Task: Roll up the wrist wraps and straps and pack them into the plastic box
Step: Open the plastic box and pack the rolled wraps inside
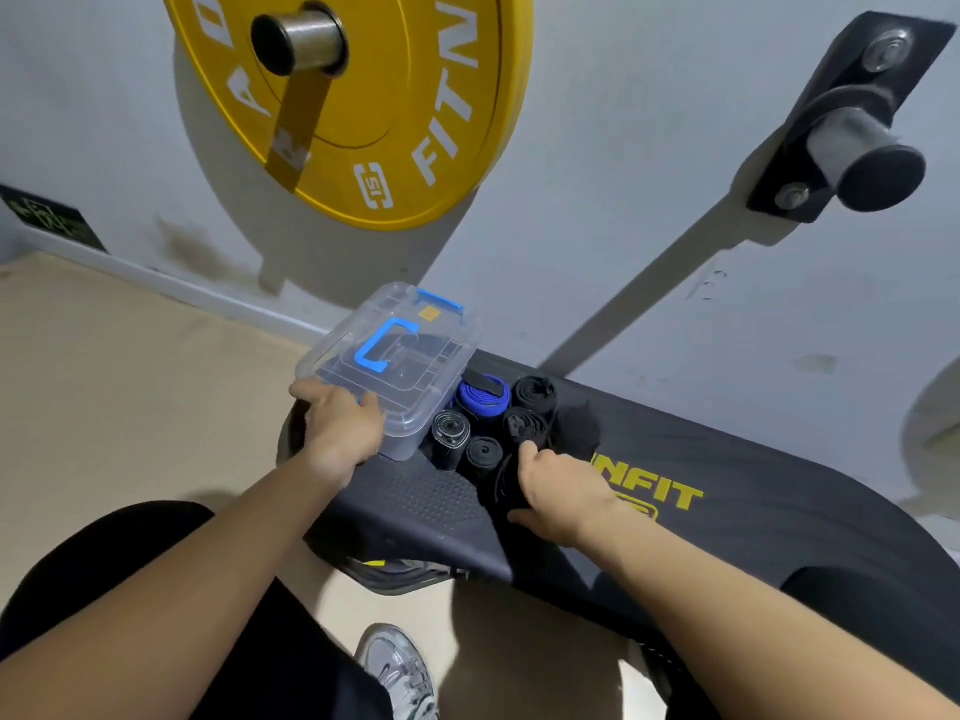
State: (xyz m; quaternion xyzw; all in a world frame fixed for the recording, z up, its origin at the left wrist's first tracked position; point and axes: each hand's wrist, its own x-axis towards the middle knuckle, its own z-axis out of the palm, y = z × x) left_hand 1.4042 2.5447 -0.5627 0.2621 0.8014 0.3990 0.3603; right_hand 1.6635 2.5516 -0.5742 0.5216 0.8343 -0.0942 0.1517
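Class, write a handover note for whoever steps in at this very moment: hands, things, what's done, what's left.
Left hand holds the plastic box, lid on, on the bench.
Right hand grips a black wrap on the bench.
Done: a blue roll and several black rolls stand beside the box.
Left: finish this wrap, open the box, pack everything in.

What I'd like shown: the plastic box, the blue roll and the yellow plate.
Box [405,439]: head view, on its clear near wall.
Blue roll [483,400]: head view, on its coiled top.
Yellow plate [384,96]: head view, on its face right of the hub.
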